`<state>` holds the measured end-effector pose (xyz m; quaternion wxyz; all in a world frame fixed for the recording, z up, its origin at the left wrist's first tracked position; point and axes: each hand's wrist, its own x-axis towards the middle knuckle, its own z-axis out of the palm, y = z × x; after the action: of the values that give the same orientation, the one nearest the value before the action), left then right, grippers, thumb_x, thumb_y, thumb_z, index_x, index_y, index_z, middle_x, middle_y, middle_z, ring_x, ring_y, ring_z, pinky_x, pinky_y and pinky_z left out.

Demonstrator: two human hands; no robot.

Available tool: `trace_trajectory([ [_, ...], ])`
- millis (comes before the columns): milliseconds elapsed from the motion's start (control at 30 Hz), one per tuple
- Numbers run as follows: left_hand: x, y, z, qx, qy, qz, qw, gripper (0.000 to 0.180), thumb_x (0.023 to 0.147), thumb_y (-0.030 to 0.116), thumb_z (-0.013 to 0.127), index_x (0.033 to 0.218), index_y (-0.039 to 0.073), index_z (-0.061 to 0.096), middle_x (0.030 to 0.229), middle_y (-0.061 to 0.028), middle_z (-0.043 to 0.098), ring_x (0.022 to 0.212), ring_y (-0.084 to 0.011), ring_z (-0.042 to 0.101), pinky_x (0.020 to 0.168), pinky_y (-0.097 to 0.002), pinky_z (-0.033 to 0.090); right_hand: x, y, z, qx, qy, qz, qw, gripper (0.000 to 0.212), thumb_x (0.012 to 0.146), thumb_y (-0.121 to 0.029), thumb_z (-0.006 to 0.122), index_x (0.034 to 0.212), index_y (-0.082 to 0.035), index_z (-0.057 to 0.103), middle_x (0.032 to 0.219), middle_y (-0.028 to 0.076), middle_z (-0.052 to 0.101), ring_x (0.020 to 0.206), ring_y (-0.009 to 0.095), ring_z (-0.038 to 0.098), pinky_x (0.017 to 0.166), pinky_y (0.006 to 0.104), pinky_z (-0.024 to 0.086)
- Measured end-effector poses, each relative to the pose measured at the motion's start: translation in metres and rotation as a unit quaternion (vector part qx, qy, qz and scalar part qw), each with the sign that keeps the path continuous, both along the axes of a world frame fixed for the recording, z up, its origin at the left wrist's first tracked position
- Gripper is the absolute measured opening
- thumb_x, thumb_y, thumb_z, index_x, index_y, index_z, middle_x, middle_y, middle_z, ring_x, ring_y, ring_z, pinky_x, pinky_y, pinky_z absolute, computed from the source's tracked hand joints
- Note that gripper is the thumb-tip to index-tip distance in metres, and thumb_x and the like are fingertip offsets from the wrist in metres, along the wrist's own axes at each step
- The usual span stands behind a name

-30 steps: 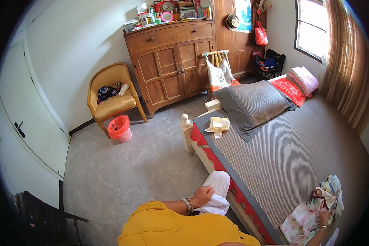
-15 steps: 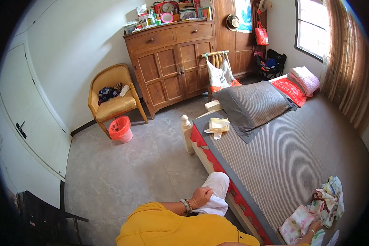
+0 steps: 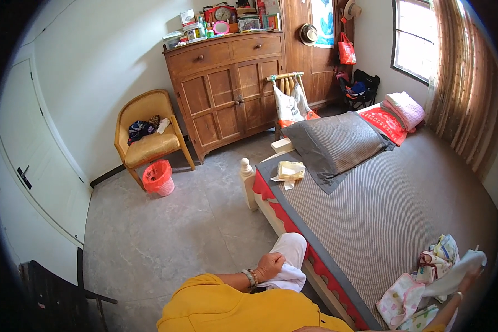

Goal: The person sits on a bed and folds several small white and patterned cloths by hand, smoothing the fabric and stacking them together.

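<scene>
My left hand [image 3: 268,266], with bracelets at its wrist, is closed in a fist at the white cloth [image 3: 291,279] over my knee. A fold of that cloth seems gathered in its fingers. Over the bed's lower right, my right hand [image 3: 468,281] holds up a pale, whitish cloth [image 3: 451,276], its fingers partly blurred. Beside it lie a pink-edged white cloth with a heart print [image 3: 399,299], a crumpled patterned cloth with brown-red trim [image 3: 434,264] and a green-and-white printed cloth [image 3: 419,319].
I am beside a bed with a striped grey mat [image 3: 365,221]. On it are a grey pillow [image 3: 337,145] and a tissue pack [image 3: 289,170]. A cream bedpost [image 3: 247,171], red bin [image 3: 159,178], tan armchair [image 3: 149,145] and wooden cabinet [image 3: 216,102] stand beyond.
My right hand has lifted the pale cloth off the pile, up and to the right. My left hand stays on the white cloth. The view has shifted slightly.
</scene>
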<state>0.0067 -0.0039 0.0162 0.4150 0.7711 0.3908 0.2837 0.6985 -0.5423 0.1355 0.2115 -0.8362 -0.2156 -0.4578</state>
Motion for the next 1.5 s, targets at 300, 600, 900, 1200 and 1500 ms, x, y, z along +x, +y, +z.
trace_trajectory([
  [300,-0.001,0.004,-0.010,-0.011,-0.010,-0.005,1.000,0.029,0.089,0.027,0.056,0.081,0.002,0.066,0.081,-0.0226,0.065,0.072,-0.0386,0.064,0.062,-0.0402,0.050,-0.123,0.067,-0.229,-0.088,0.352,-0.156,0.919,0.026,0.088,-0.018,0.056,0.100,0.005,0.062,0.104,0.027,0.061,0.100,0.043,0.057,0.088,0.0470,0.047],
  [600,0.003,0.004,-0.001,-0.015,-0.011,-0.003,1.000,0.028,0.088,0.027,0.056,0.082,0.002,0.067,0.082,-0.0228,0.065,0.074,-0.0388,0.064,0.063,-0.0399,0.050,-0.138,0.058,-0.210,-0.104,0.334,-0.020,0.937,0.022,0.084,-0.014,0.054,0.080,0.007,0.058,0.081,0.027,0.057,0.078,0.042,0.057,0.077,0.0466,0.046],
  [900,-0.008,-0.005,-0.008,-0.008,-0.014,-0.002,1.000,0.027,0.088,0.026,0.055,0.080,0.003,0.066,0.082,-0.0222,0.064,0.076,-0.0399,0.063,0.064,-0.0421,0.050,-0.082,0.030,-0.125,0.088,0.264,0.054,0.959,0.019,0.082,-0.012,0.053,0.077,0.005,0.057,0.070,0.017,0.055,0.066,0.030,0.051,0.068,0.0417,0.044],
  [1200,-0.012,0.007,0.001,-0.034,-0.031,-0.003,0.999,0.028,0.091,0.019,0.052,0.074,0.000,0.063,0.058,-0.0086,0.056,0.054,-0.0147,0.051,0.050,-0.0362,0.041,-0.180,0.121,-0.018,0.166,0.281,0.063,0.943,0.023,0.087,-0.020,0.055,0.092,-0.002,0.069,0.071,0.005,0.059,0.064,0.016,0.051,0.059,0.0346,0.042],
  [1500,0.011,-0.001,-0.011,-0.034,-0.041,-0.043,0.998,0.026,0.091,0.015,0.049,0.079,-0.003,0.064,0.068,-0.0064,0.061,0.067,-0.0143,0.055,0.065,-0.0310,0.046,-0.192,-0.002,-0.087,0.057,0.280,-0.150,0.946,0.019,0.076,-0.018,0.056,0.076,-0.001,0.065,0.077,0.024,0.063,0.077,0.041,0.062,0.071,0.0483,0.049],
])
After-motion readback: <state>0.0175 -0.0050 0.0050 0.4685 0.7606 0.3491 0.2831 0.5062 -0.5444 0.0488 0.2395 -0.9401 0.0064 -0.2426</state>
